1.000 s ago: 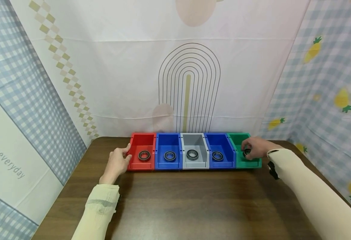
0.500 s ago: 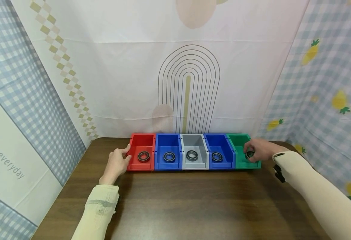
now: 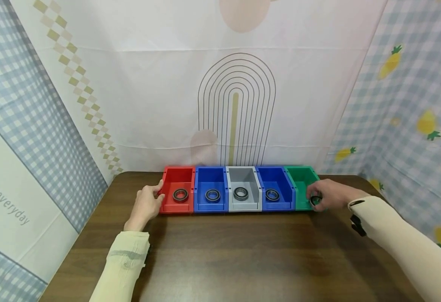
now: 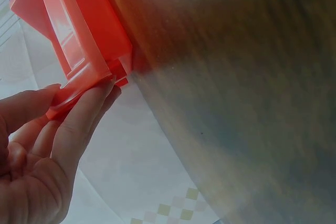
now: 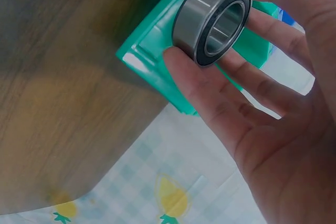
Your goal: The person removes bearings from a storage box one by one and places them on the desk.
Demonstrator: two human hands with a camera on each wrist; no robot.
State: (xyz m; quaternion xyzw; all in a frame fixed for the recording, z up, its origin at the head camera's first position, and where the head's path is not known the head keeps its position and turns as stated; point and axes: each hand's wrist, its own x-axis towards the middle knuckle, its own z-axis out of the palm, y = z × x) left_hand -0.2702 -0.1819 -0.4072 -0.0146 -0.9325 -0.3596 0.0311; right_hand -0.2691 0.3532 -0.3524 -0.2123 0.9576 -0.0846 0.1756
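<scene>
My left hand (image 3: 147,205) grips the side wall of the red bin (image 4: 97,19), thumb inside and fingers along the outer face. At the other end of the row, my right hand (image 3: 333,193) pinches a steel ball bearing (image 5: 202,22) between thumb and fingertips. The bearing is tilted, its dark seal and bore facing the palm in the right wrist view. It is held over the front right part of the green bin (image 3: 299,186). Four bins' worth of similar bearings lie flat, among them one (image 3: 180,201) in the red bin.
Between the end bins stand a blue bin (image 3: 211,178), a grey bin (image 3: 242,178) and a second blue bin (image 3: 271,178), side by side, each with a bearing. The row sits at the back of the brown table (image 3: 220,251), before a printed cloth (image 3: 149,105).
My right hand has shifted a little right and toward the front of the green bin, carrying the bearing. My left hand keeps its hold on the red bin.
</scene>
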